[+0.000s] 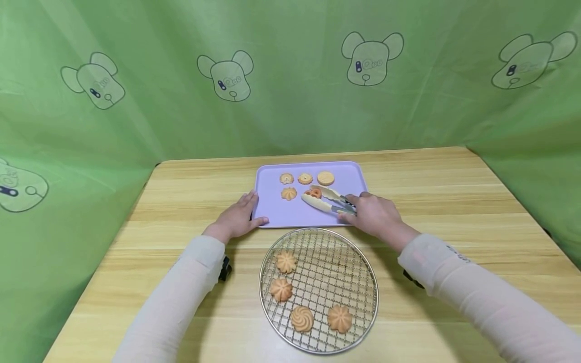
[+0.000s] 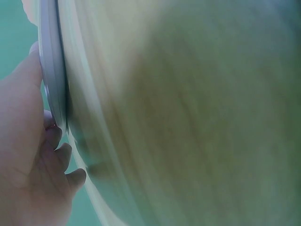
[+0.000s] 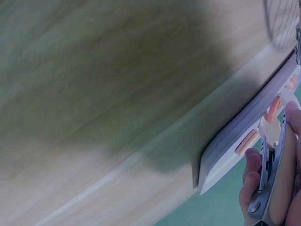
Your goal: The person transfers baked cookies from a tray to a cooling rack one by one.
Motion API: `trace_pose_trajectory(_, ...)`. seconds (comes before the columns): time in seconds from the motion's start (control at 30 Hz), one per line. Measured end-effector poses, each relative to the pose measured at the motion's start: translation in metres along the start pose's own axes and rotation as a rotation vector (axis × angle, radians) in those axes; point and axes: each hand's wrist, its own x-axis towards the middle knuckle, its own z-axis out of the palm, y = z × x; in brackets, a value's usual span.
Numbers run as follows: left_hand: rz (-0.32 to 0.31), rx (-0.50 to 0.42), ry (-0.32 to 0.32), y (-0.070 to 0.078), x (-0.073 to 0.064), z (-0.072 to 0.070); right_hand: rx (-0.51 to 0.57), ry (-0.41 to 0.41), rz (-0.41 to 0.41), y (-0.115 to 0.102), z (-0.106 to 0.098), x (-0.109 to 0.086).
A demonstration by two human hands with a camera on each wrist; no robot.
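My left hand [image 1: 238, 214] rests at the near left corner of a lilac tray [image 1: 281, 216]. Its fingers lie against the side, and the thumb reaches over the rim. With my right hand [image 1: 374, 214] I grip food tongs [image 1: 320, 202] with pale tips and metal arms. Those tips stand on either side of a reddish-brown pretzel-shaped biscuit [image 1: 314, 192] on the tray; whether both touch it I cannot tell. Around it lie a fluted biscuit [image 1: 288, 193], a round ridged biscuit [image 1: 325, 178] and two scalloped biscuits [image 1: 305, 178]. The right wrist view shows the tongs' metal arms [image 3: 277, 174] in my fingers.
A round wire rack [image 1: 338, 259] lies just in front of the tray, bearing several biscuits, among them a swirled biscuit [image 1: 301, 318] and a fluted biscuit [image 1: 339, 318]. Beneath is a wooden table [image 1: 190, 191]. Green curtains [image 1: 290, 121] with bear-head outlines hang behind and beside it.
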Motion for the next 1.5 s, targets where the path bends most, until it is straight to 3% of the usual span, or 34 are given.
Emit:
trace_pose_trajectory(0.73,0.004,-0.003,0.006,0.003,-0.001,-0.002,-0.053,0.01,-0.02,0.004,-0.005,-0.007)
trace_pose_trajectory(1.5,0.008,-0.005,0.011,0.002,-0.002,-0.001,-0.05,0.077,-0.068,0.008,-0.011,-0.016)
